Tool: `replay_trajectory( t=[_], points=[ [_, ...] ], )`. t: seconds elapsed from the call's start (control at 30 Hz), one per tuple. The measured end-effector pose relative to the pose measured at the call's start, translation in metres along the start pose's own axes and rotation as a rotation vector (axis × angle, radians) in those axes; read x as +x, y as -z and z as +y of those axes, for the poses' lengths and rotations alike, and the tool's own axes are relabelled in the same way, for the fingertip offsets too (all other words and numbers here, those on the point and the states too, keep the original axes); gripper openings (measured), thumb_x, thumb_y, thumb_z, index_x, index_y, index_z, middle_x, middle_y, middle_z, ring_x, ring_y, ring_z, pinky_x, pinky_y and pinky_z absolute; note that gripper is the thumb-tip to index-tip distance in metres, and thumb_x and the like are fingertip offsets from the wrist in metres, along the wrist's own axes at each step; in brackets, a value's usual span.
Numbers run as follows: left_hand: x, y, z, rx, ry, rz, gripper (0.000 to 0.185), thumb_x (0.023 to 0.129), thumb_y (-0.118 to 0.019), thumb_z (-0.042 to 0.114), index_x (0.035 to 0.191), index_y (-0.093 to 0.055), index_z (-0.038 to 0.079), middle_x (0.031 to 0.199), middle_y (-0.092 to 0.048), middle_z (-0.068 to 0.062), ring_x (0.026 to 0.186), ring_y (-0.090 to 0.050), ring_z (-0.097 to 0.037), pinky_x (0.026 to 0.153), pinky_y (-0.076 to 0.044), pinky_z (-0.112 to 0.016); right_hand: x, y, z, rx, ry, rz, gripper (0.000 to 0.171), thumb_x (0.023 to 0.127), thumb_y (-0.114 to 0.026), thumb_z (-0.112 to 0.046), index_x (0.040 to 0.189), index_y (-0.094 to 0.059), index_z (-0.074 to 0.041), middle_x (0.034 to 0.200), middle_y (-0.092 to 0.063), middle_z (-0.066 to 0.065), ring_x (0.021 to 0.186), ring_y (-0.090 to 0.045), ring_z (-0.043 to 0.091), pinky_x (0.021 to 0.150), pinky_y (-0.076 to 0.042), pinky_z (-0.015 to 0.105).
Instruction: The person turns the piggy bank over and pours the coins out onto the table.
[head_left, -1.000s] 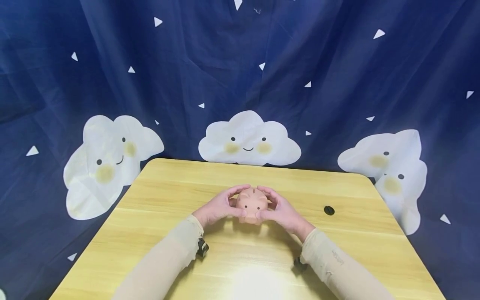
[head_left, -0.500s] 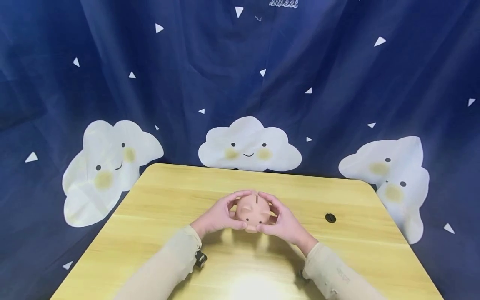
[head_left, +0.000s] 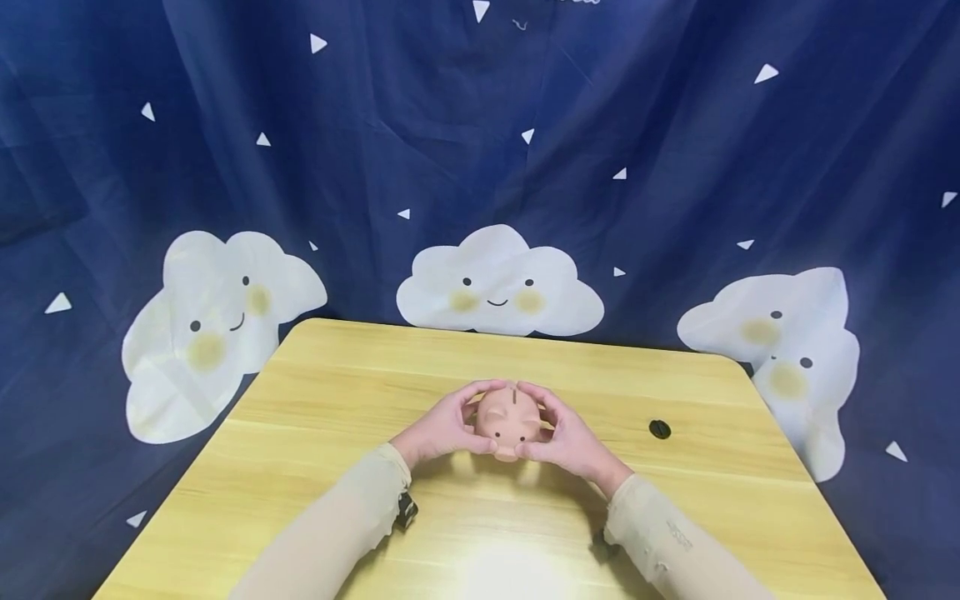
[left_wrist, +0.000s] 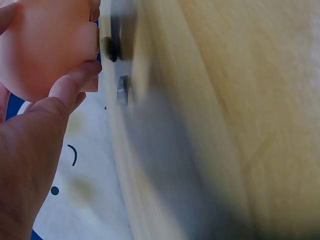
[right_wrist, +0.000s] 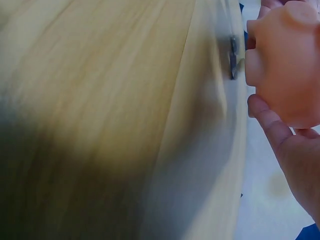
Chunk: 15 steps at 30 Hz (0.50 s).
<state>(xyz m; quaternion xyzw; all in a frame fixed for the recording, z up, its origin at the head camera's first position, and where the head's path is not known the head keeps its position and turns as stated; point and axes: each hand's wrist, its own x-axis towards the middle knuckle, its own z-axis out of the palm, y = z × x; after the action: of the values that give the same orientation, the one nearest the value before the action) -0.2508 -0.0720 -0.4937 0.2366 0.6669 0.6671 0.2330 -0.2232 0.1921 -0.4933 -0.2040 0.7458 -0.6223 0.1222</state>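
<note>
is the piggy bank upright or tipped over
Upright: the piggy bank has its coin slot on top and face toward the camera, held between both hands.

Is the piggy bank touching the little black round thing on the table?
Apart. The head view shows the piggy bank held between both hands mid-table, while the little black round thing lies well off to its right with bare table between them.

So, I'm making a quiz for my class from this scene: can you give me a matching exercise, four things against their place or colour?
Things:
1. piggy bank
2. black disc
3. table
4. middle cloud

Descriptions:
a. light yellow wood grain
b. white, printed on the blue backdrop behind the table
c. lies alone on the table, to the right of the hands
d. pink, held between the left hand and right hand

Pairs: 1-d, 2-c, 3-a, 4-b
</note>
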Motion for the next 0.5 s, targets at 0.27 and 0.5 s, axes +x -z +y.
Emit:
replay_trajectory(
  t=[0.27,0.5],
  points=[
    [0.0003,0.0000,-0.0001,-0.004,0.010,0.018,0.098,0.080,-0.086,-0.006,0.161,-0.044,0.031,0.167,-0.044,-0.014,0.146,-0.054,-0.036,0.110,-0.059,-0.043,0.0024,0.0003,-0.0004,0.019,-0.029,-0.004,0.095,0.085,-0.086,-0.005,0.165,-0.038,-0.024,0.165,-0.041,0.010,0.140,-0.052,0.031,0.104,-0.058,0.029],
    [-0.0003,-0.0018,-0.0011,-0.021,0.009,0.024,0.097,0.081,-0.086,-0.006,0.161,-0.044,0.030,0.168,-0.043,-0.012,0.149,-0.052,-0.037,0.110,-0.058,-0.043,0.0026,0.0004,0.0002,0.053,-0.045,0.004,0.095,0.085,-0.086,-0.004,0.165,-0.038,-0.023,0.164,-0.045,0.009,0.139,-0.051,0.026,0.107,-0.055,0.027]
  ],
)
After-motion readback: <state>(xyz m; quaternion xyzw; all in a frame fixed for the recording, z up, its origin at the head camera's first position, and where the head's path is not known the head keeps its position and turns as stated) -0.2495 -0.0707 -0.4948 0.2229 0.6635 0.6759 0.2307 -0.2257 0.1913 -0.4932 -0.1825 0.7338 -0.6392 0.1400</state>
